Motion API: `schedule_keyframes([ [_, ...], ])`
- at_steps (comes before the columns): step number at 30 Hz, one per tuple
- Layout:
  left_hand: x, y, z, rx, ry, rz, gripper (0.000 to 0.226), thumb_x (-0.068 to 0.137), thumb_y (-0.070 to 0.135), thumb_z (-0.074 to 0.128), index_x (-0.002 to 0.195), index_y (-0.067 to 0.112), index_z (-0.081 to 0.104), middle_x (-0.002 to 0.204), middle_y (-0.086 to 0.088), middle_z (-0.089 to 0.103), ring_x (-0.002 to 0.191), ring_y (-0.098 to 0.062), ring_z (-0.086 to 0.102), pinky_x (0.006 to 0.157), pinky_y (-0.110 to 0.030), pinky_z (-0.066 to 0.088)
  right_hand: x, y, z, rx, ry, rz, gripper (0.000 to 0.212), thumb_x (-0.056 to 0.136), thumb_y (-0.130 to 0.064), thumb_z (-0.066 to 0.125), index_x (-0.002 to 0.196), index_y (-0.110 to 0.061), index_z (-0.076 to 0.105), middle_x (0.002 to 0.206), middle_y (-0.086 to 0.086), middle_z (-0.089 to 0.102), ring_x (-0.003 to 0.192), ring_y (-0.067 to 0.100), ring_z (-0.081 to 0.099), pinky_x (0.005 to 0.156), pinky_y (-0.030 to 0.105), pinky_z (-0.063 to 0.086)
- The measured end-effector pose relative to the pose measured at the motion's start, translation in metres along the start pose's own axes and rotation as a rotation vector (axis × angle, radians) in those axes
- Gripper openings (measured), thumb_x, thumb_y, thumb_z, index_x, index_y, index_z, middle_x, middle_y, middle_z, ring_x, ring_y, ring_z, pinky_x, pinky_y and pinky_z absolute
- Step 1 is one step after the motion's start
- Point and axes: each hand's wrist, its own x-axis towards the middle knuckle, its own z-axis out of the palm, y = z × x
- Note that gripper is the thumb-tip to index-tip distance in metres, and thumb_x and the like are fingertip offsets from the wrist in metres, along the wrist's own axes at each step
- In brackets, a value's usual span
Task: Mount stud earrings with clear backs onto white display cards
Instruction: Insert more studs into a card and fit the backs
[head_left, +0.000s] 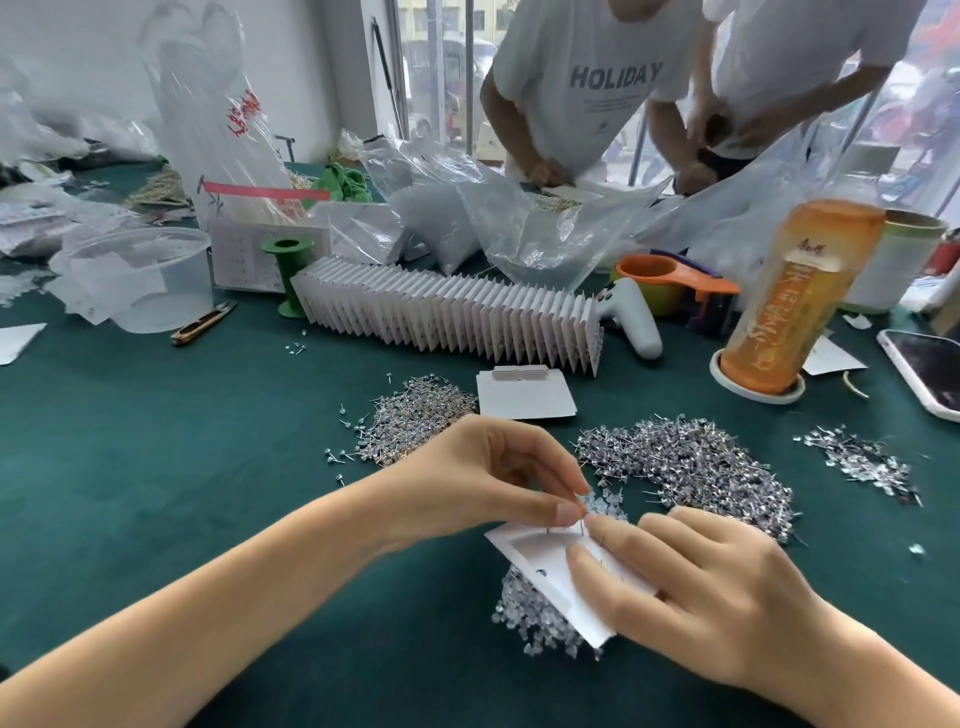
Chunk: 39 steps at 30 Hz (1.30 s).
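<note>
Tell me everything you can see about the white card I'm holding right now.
The small white paper display card is rectangular with a faint raised frame and a small dark mark near its middle. It tilts above the heap of clear plastic earring backs on the green cloth table. The right hand holds it, thumb on its face and fingers along its far edge. Two thin metal posts stand up at its top edge, where the left hand pinches something tiny.

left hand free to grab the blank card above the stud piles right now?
Probably not yet: the left hand is pinching something small at the card held by the right hand. The path to the blank card itself looks unobstructed.
</note>
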Motion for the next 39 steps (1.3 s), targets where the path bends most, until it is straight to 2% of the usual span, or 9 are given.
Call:
schedule_keyframes([
  [5, -0.0001, -0.0008, 0.0036, 0.023, -0.005, -0.001, 0.019, 0.077, 0.006, 0.076, 0.085, 0.022, 0.073, 0.084, -0.002, 0.072, 0.082, -0.013, 0.065, 0.082, -0.025, 0.053, 0.0017, -0.0021, 0.0001, -0.011, -0.006, -0.003, 0.011, 0.089, -0.007, 0.059, 0.097, -0.014, 0.057, 0.075, 0.008, 0.071, 0.05, 0.016, 0.051, 0.046, 0.024, 0.046],
  [8, -0.0001, -0.0004, 0.0048, 0.032, 0.004, 0.009, 0.019, 0.077, 0.004, 0.076, 0.085, 0.021, 0.073, 0.084, -0.004, 0.072, 0.082, -0.014, 0.066, 0.082, -0.025, 0.053, 0.0015, -0.0015, -0.0002, -0.005, -0.014, -0.001, 0.016, 0.086, -0.006, 0.064, 0.099, -0.013, 0.057, 0.075, 0.007, 0.07, 0.051, 0.017, 0.053, 0.046, 0.025, 0.047],
  [10, -0.0004, -0.001, 0.0056, 0.025, 0.008, 0.012, 0.019, 0.078, 0.002, 0.075, 0.085, 0.019, 0.073, 0.084, -0.005, 0.072, 0.081, -0.013, 0.066, 0.081, -0.023, 0.054, 0.0004, -0.0014, -0.0005, 0.007, -0.024, 0.001, 0.02, 0.084, -0.006, 0.066, 0.101, -0.012, 0.057, 0.074, 0.007, 0.07, 0.051, 0.017, 0.053, 0.045, 0.026, 0.046],
  [14, -0.0011, -0.0018, 0.0068, 0.018, 0.007, 0.013, 0.017, 0.078, 0.002, 0.074, 0.085, 0.017, 0.072, 0.084, -0.005, 0.072, 0.079, -0.012, 0.066, 0.078, -0.02, 0.054, 0.0008, -0.0038, -0.0006, 0.008, -0.023, 0.007, 0.015, 0.088, -0.007, 0.061, 0.101, -0.013, 0.056, 0.074, 0.006, 0.069, 0.05, 0.017, 0.051, 0.044, 0.026, 0.045],
  [21, -0.0004, -0.0019, 0.0089, 0.022, 0.035, 0.017, 0.016, 0.078, 0.0, 0.073, 0.083, 0.015, 0.07, 0.08, -0.002, 0.071, 0.075, -0.009, 0.066, 0.072, -0.017, 0.053, 0.0004, -0.0047, -0.0009, 0.017, -0.024, 0.032, 0.026, 0.079, -0.006, 0.069, 0.101, -0.012, 0.055, 0.074, 0.008, 0.07, 0.048, 0.018, 0.052, 0.042, 0.027, 0.045],
  [30, -0.0005, -0.0025, 0.0087, -0.001, 0.025, 0.01, 0.014, 0.075, 0.006, 0.074, 0.083, 0.016, 0.07, 0.084, -0.006, 0.071, 0.08, -0.012, 0.066, 0.078, -0.022, 0.054, 0.0002, -0.0054, -0.001, -0.004, -0.009, 0.045, 0.023, 0.081, -0.006, 0.066, 0.1, -0.013, 0.055, 0.074, 0.006, 0.07, 0.048, 0.018, 0.051, 0.042, 0.027, 0.044],
  [39, 0.001, -0.0043, 0.008, 0.044, 0.005, 0.049, 0.018, 0.079, -0.001, 0.071, 0.089, 0.013, 0.069, 0.086, -0.004, 0.071, 0.082, -0.012, 0.065, 0.08, -0.023, 0.054, -0.0006, -0.0056, -0.0009, -0.019, -0.003, 0.046, 0.024, 0.08, -0.007, 0.068, 0.1, -0.014, 0.056, 0.072, 0.005, 0.069, 0.049, 0.018, 0.052, 0.042, 0.027, 0.044],
])
